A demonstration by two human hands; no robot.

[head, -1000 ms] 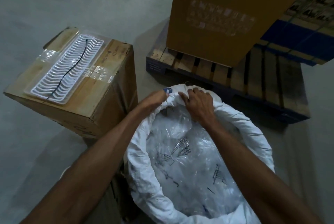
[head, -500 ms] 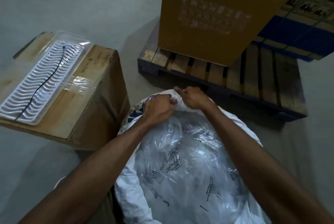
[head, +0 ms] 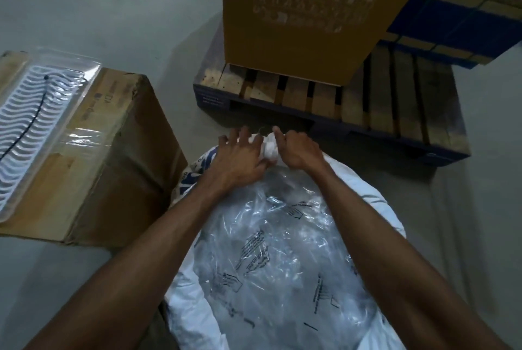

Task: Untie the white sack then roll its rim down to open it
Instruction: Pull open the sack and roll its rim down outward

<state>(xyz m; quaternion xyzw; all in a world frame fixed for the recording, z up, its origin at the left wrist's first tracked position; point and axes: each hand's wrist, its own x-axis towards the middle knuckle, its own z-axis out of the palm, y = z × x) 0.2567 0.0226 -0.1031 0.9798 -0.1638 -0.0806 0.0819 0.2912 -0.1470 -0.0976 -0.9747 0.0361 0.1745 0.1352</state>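
The white sack [head: 375, 202] stands open on the floor below me, its rim rolled into a thick band. Inside lies a clear plastic liner [head: 282, 259] with black printed marks. Both hands meet at the far side of the rim. My left hand [head: 240, 157] rests on the rim with fingers spread, pressing the fabric. My right hand [head: 296, 149] is closed around a bunched piece of the white rim, thumb up. Blue print shows on the sack's outer left side.
A cardboard box [head: 113, 157] stands left of the sack, a white wavy plastic tray [head: 31, 123] in clear wrap on top. Beyond the sack is a wooden pallet [head: 381, 112] bearing a large brown carton [head: 305, 19] and strapped blue-banded boxes [head: 457, 19]. Grey concrete floor surrounds.
Both hands have pushed the far rim down and outward, and the left hand's fingers have spread. The view has shifted, so the box and pallet sit further left and lower.
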